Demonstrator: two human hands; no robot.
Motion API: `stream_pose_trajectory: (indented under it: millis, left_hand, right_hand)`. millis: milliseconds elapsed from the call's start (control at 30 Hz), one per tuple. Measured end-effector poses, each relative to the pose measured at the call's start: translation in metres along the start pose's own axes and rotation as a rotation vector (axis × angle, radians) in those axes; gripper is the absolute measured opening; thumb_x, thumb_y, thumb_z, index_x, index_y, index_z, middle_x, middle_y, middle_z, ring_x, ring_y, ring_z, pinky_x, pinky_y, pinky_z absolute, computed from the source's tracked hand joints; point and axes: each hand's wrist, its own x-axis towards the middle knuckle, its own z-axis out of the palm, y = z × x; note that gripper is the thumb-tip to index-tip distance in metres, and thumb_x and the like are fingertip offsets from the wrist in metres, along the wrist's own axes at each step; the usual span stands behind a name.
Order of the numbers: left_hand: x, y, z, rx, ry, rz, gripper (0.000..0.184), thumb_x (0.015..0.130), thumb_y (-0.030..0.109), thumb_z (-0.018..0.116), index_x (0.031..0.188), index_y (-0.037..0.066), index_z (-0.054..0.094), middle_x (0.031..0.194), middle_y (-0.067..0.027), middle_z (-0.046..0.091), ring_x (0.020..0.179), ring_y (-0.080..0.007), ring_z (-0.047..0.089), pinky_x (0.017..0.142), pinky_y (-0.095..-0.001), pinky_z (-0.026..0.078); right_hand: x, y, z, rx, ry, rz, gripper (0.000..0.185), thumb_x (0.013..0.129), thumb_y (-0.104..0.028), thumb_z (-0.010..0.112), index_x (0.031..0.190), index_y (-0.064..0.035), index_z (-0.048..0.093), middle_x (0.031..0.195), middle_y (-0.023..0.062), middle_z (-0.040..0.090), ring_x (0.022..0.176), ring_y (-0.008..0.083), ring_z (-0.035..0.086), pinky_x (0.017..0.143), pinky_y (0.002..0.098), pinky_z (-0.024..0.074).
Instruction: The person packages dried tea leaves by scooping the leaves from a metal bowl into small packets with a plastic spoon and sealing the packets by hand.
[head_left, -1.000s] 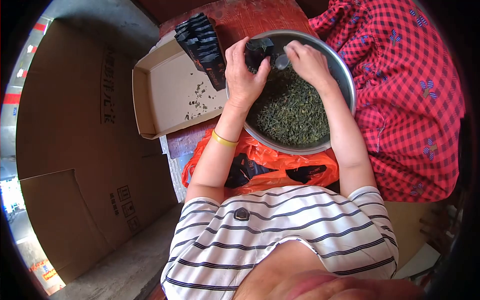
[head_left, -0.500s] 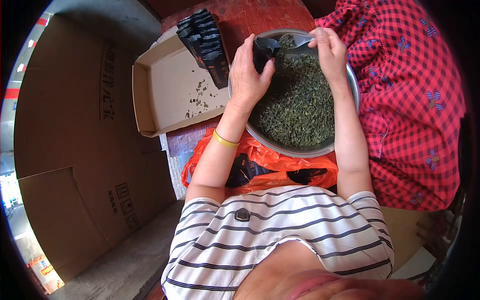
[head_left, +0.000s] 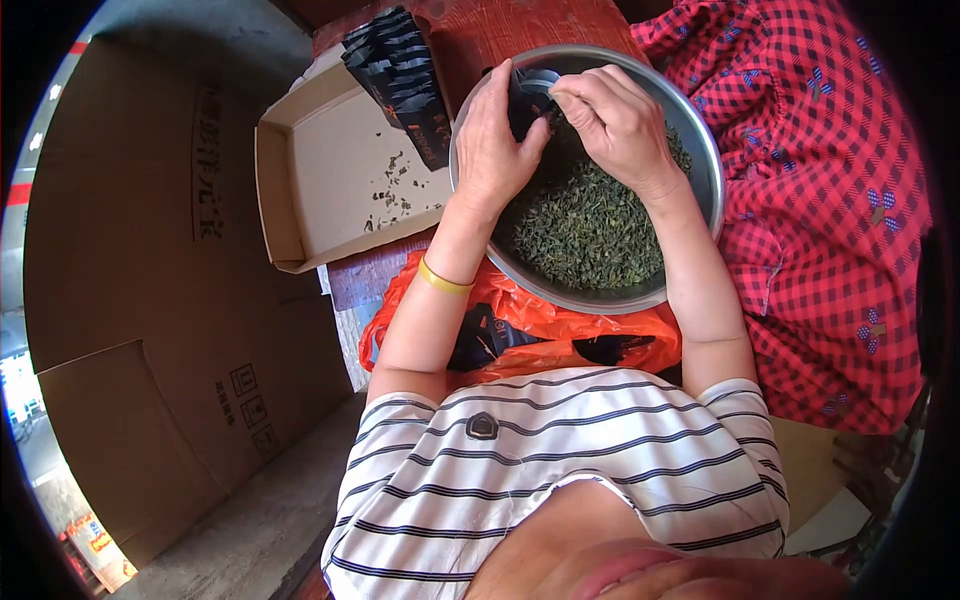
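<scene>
My left hand (head_left: 490, 150) is closed round a small black pouch (head_left: 522, 108), holding it over the upper left part of a wide metal bowl (head_left: 708, 165). My right hand (head_left: 618, 125) grips a spoon (head_left: 541, 79), its metal end at the mouth of the pouch. The pouch's inside and whatever lies on the spoon are hidden from me. Dried green leaves, which look like tea, (head_left: 590, 235) fill much of the bowl beneath both hands.
Left of the bowl is a shallow cardboard box (head_left: 325, 175) with scattered leaf bits. A stack of black pouches (head_left: 400, 80) leans on its edge. An orange plastic bag (head_left: 530, 322) with black packets lies in front. Checked red cloth (head_left: 820, 220) hangs right; a large carton (head_left: 130, 260) stands left.
My right hand has moved left with the spoon, bringing its leaf-laden end from beside the pouch to the pouch's mouth. My left hand keeps hold of the pouch in nearly the same place.
</scene>
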Motion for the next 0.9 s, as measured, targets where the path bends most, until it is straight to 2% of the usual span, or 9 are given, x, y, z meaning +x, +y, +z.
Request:
stream_pose_trajectory:
  millis: [67, 167, 400, 567, 733, 767, 833, 867, 900]
  left_hand:
    - [-0.001, 0.0, 0.001, -0.011, -0.001, -0.003, 0.072, 0.073, 0.012, 0.076, 0.136, -0.001, 0.045, 0.124, -0.0231, 0.059, 0.116, -0.0382, 0.058, 0.099, -0.0428, 0.048]
    - [-0.001, 0.0, 0.0, -0.007, 0.004, -0.003, 0.069, 0.075, 0.013, 0.076, 0.136, 0.0, 0.046, 0.126, -0.0219, 0.059, 0.116, -0.0366, 0.059, 0.098, -0.0409, 0.049]
    - [0.0, -0.002, 0.0, 0.029, 0.022, -0.003, 0.064, 0.078, 0.015, 0.077, 0.134, 0.003, 0.049, 0.122, -0.0212, 0.061, 0.111, -0.0363, 0.062, 0.093, -0.0391, 0.051]
    - [0.0, 0.004, -0.002, -0.013, 0.053, -0.051, 0.063, 0.076, 0.014, 0.078, 0.131, 0.002, 0.049, 0.116, -0.0198, 0.063, 0.108, -0.0351, 0.063, 0.09, -0.0398, 0.052]
    - [0.001, 0.002, 0.001, -0.111, 0.182, -0.021, 0.058, 0.076, 0.015, 0.08, 0.124, 0.001, 0.051, 0.106, -0.0189, 0.064, 0.098, -0.0347, 0.066, 0.08, -0.0399, 0.054]
    - [-0.001, 0.005, -0.001, -0.143, 0.168, -0.067, 0.056, 0.076, 0.018, 0.081, 0.121, 0.001, 0.052, 0.102, -0.0188, 0.065, 0.092, -0.0349, 0.067, 0.076, -0.0398, 0.055]
    - [-0.003, 0.006, -0.002, -0.174, 0.162, -0.117, 0.054, 0.077, 0.02, 0.082, 0.118, 0.001, 0.052, 0.098, -0.0187, 0.066, 0.087, -0.0351, 0.068, 0.072, -0.0397, 0.055]
    - [-0.002, 0.004, -0.001, -0.135, 0.182, -0.086, 0.051, 0.078, 0.021, 0.082, 0.114, 0.001, 0.052, 0.09, -0.0144, 0.067, 0.078, -0.0261, 0.067, 0.069, -0.0345, 0.055]
    - [-0.003, 0.003, 0.0, -0.095, 0.2, -0.055, 0.049, 0.08, 0.023, 0.083, 0.11, 0.001, 0.051, 0.082, -0.0102, 0.068, 0.069, -0.0171, 0.067, 0.065, -0.0292, 0.054]
  right_hand:
    - [0.002, -0.002, -0.003, 0.001, -0.03, 0.014, 0.008, 0.09, -0.012, 0.068, 0.094, -0.0047, 0.067, 0.083, 0.0063, 0.068, 0.076, 0.0248, 0.065, 0.068, 0.0335, 0.0514]
    - [0.003, 0.006, -0.009, -0.015, 0.154, -0.027, 0.008, 0.091, -0.012, 0.068, 0.092, -0.0034, 0.068, 0.083, 0.0066, 0.068, 0.073, 0.0243, 0.064, 0.064, 0.0331, 0.0504]
    - [0.003, -0.003, -0.003, 0.025, 0.038, -0.044, 0.009, 0.091, -0.011, 0.068, 0.092, -0.003, 0.067, 0.082, 0.0093, 0.067, 0.074, 0.0247, 0.065, 0.066, 0.033, 0.0512]
    - [-0.005, 0.02, -0.013, 0.103, 0.272, 0.202, 0.018, 0.099, -0.017, 0.059, 0.1, -0.0015, 0.068, 0.084, 0.0042, 0.069, 0.076, 0.0113, 0.065, 0.068, 0.0278, 0.0512]
    - [-0.017, 0.034, 0.005, 0.141, -0.051, 0.437, 0.026, 0.1, -0.026, 0.057, 0.098, -0.0013, 0.067, 0.076, 0.0036, 0.068, 0.068, 0.0104, 0.063, 0.064, 0.0269, 0.0505]
    - [-0.011, 0.024, 0.001, 0.131, -0.245, 0.577, 0.029, 0.1, -0.029, 0.056, 0.095, -0.0013, 0.066, 0.07, 0.003, 0.065, 0.065, 0.0102, 0.061, 0.061, 0.0287, 0.049]
    - [-0.017, 0.027, 0.009, 0.257, -0.404, 0.65, 0.034, 0.097, -0.038, 0.057, 0.094, -0.006, 0.068, 0.074, 0.0105, 0.069, 0.075, 0.0239, 0.071, 0.066, 0.0347, 0.0511]
    - [-0.016, 0.027, 0.01, 0.315, -0.598, 0.696, 0.031, 0.095, -0.038, 0.059, 0.101, -0.0089, 0.067, 0.08, 0.0097, 0.071, 0.082, 0.0251, 0.071, 0.073, 0.0379, 0.0518]
    - [-0.018, 0.025, 0.01, 0.314, -0.602, 0.692, 0.031, 0.095, -0.038, 0.059, 0.101, -0.0089, 0.067, 0.08, 0.0097, 0.071, 0.082, 0.0251, 0.071, 0.073, 0.0379, 0.0518]
